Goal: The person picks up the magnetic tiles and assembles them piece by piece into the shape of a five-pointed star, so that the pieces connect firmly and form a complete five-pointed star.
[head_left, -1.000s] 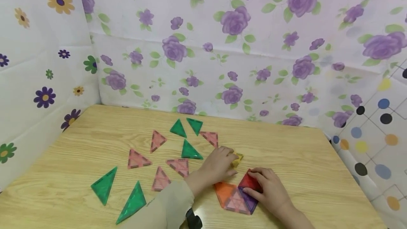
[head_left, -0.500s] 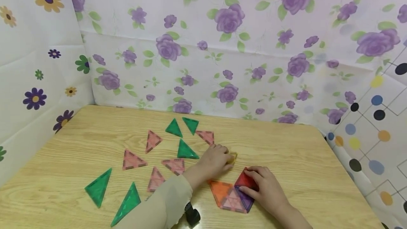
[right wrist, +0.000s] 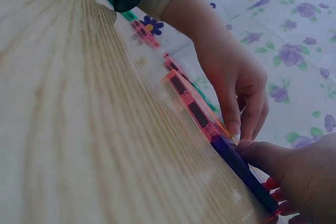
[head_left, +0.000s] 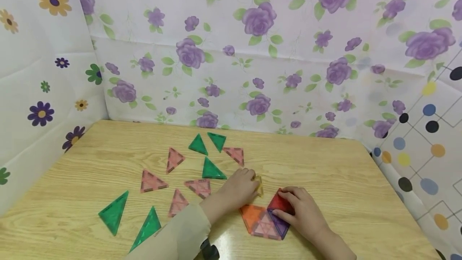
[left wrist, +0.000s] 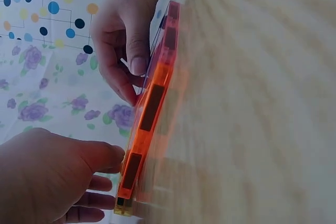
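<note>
My left hand has its fingers curled over a yellow triangular magnetic tile, gripping it flat on the table; the fingers hide most of it. Just in front lies a joined fan of triangular tiles: orange, pink, purple and red. My right hand holds the fan's right side, thumb on the purple tile and fingers on the red one. In the left wrist view, the yellow tile shows beyond the orange tile's edge; I cannot tell whether they touch.
Loose triangular magnetic tiles lie to the left: several pink ones and several green ones. Flowered cloth hangs behind the wooden table, with dotted cloth on the right.
My left hand has drawn the yellow tile a little toward the fan and turned it. My right hand stays on the red and purple tiles. The head view has shifted slightly.
</note>
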